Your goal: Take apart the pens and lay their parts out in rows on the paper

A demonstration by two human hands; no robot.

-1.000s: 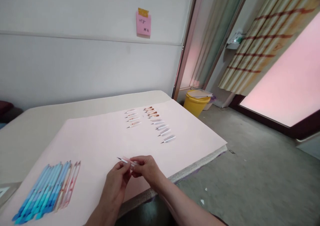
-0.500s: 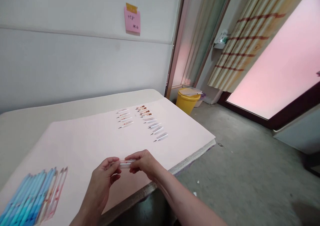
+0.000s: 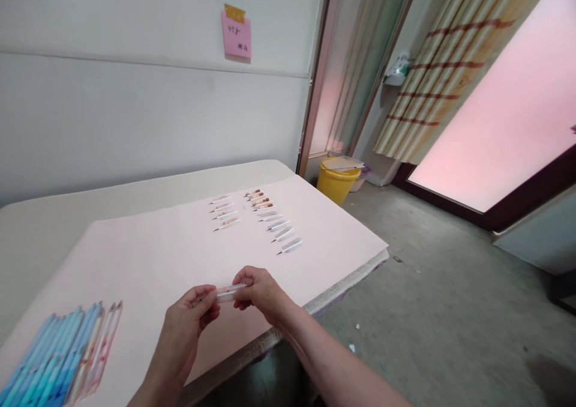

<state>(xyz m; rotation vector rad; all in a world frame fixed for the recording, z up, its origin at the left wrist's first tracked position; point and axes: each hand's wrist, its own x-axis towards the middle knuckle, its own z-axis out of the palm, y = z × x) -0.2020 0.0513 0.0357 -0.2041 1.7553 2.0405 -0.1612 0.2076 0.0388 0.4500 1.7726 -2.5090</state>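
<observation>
Above the near part of the pink sheet, my left hand (image 3: 191, 317) and my right hand (image 3: 258, 290) pinch the two ends of a short white-and-pink pen piece (image 3: 225, 294). Fingers cover both its ends, so its full length is hidden. To the left, a row of pens (image 3: 58, 353) lies side by side, mostly blue, with several pink ones on its right. Farther back on the sheet, slim white pen pieces (image 3: 227, 224) with dark tips lie in a column. A second column of white pieces (image 3: 289, 247) runs beside it, with brown-ended pieces (image 3: 262, 206) at its far end.
The pink sheet (image 3: 148, 257) covers much of the white table (image 3: 49, 215), which stands against a pale wall. A pink note (image 3: 236, 38) is taped up there. Right of the table, a yellow bucket (image 3: 337, 182) stands on the grey floor (image 3: 427, 299).
My right hand has shifted slightly right along the pen piece, and more of the piece shows between my fingers. My left hand stays nearly where it was.
</observation>
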